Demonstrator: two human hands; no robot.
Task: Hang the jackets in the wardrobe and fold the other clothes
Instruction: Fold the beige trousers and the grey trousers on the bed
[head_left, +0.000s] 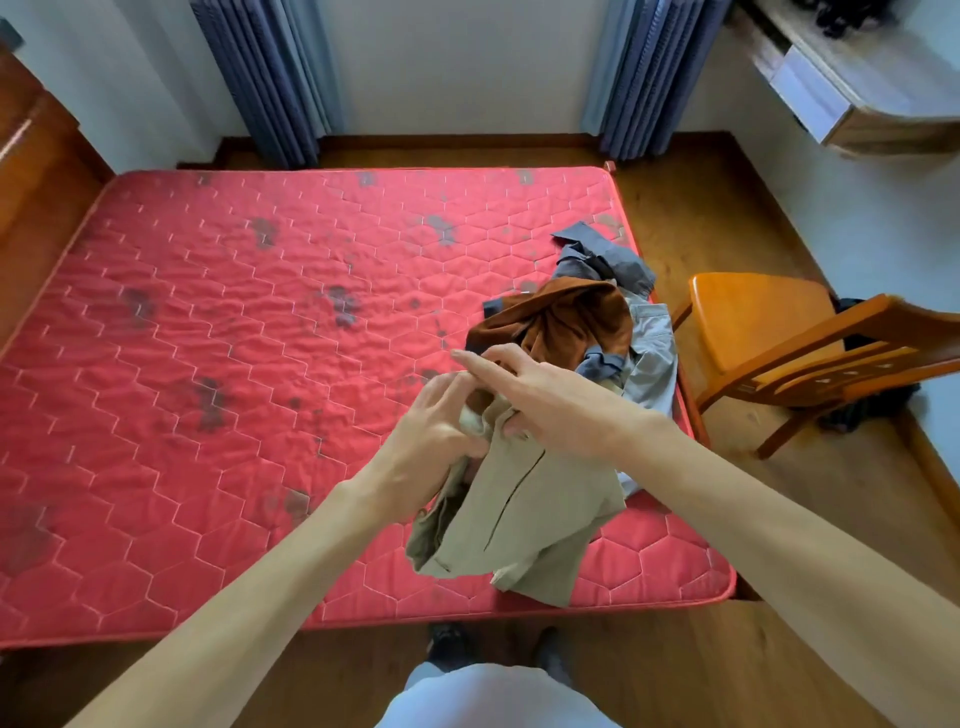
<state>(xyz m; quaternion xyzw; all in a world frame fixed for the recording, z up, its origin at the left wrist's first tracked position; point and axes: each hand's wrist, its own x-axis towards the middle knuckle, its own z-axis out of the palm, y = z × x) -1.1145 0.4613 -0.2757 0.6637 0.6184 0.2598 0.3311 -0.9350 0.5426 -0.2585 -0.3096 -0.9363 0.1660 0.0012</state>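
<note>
A khaki garment (519, 514) hangs bunched above the near right part of the red quilted mattress (234, 364). My left hand (431, 436) grips its top edge from the left. My right hand (545, 400) pinches the same edge from the right, with its index and middle fingers stretched out. Behind my hands lies a heap of clothes on the mattress's right side: a rust-brown garment (571, 322), a dark grey-blue one (602, 260) and a pale blue one (652, 353).
A wooden chair (779, 332) stands on the floor right of the mattress, with something dark behind it. Blue curtains (275, 78) hang at the far wall. Dark wooden furniture (31, 171) is at the left. A shelf unit (852, 88) is top right.
</note>
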